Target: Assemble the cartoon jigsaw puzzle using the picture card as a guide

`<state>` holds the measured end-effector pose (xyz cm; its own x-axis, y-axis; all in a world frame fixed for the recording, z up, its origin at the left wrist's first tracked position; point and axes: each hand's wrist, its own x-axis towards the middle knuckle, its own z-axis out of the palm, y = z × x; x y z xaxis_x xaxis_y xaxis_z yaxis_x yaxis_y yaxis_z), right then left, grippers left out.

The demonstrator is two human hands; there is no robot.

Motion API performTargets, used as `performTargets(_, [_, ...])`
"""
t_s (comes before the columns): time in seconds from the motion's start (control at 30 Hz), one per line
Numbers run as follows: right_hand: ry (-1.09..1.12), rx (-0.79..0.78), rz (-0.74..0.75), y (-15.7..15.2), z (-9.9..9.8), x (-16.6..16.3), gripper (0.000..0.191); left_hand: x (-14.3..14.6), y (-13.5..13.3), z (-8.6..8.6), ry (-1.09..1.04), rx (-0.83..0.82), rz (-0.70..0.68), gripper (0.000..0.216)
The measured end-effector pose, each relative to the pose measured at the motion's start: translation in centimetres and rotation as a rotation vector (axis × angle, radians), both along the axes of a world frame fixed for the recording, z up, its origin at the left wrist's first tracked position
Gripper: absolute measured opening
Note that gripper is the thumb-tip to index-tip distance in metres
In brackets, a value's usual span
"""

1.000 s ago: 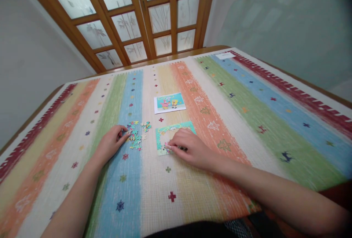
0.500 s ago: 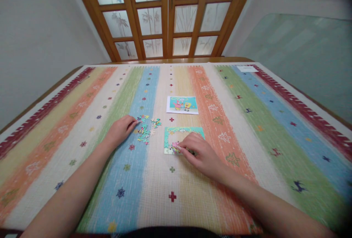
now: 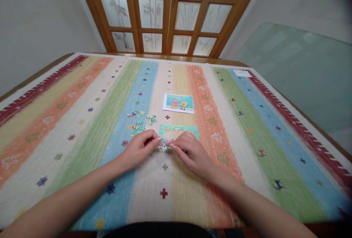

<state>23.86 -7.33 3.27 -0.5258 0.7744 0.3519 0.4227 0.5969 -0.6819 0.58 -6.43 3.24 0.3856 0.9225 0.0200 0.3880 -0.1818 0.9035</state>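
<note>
A partly assembled jigsaw puzzle (image 3: 178, 128) lies in front of me, its teal border joined along the top. My left hand (image 3: 143, 145) is closed in a pinch at the puzzle's lower left corner, with a small pinkish puzzle piece (image 3: 160, 142) at its fingertips. Over the lower right part of the puzzle, my right hand (image 3: 192, 153) is also closed, thumb and forefinger together on a colourful piece (image 3: 169, 143) near the bottom edge. My hands hide much of the puzzle's lower half. Loose puzzle pieces (image 3: 138, 124) lie in a scattered pile beyond my left hand.
Behind the puzzle lies a reference picture card (image 3: 179, 103) with a pink and a yellow cartoon figure. A striped tablecloth (image 3: 110, 128) covers the table. At the far right corner is a white paper (image 3: 242, 73). Glass-paned wooden doors (image 3: 167, 14) stand beyond the table.
My left hand has moved from the loose pile rightward and nearer to the puzzle's lower left corner. My right hand has stayed over the puzzle. The view has shifted slightly.
</note>
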Motion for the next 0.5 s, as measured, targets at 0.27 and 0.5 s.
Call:
performTargets(0.27, [0.015,-0.049,-0.056,-0.1,0.3,-0.3,0.018,0.7,-0.7,-0.3,-0.003,-0.049,-0.054,0.036])
performTargets(0.5, [0.065,-0.088,-0.031,0.0,0.3,-0.5,0.018,0.8,-1.3,-0.5,0.012,-0.019,-0.087,0.035])
